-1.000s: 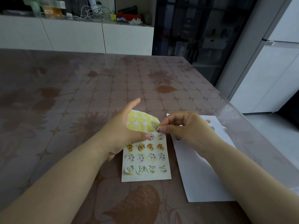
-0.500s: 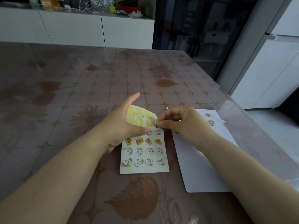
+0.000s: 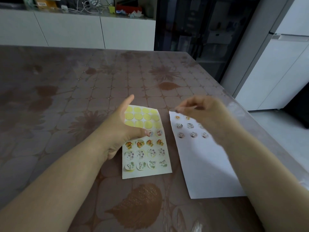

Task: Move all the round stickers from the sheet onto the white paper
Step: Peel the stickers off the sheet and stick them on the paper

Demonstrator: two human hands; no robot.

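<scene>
Sticker [image 3: 176, 111] seemingly pinched in blurred right hand [image 3: 205, 113] above far left corner of paper [image 3: 205, 164]; flat left hand [image 3: 120, 131] pins sheet [image 3: 145, 173]

The far half of the worktop [image 3: 100, 77] lies open beyond both hands, and so does its left side. A narrow strip of it shows between the sticker sheet [image 3: 164, 169] and the white paper [image 3: 209, 168]. The left hand [image 3: 122, 131] covers the sheet's left edge; the blurred right hand [image 3: 205, 113] hangs over the paper's far end.

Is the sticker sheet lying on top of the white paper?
No, the sticker sheet lies left of the white paper, with bare table showing between them.
</scene>
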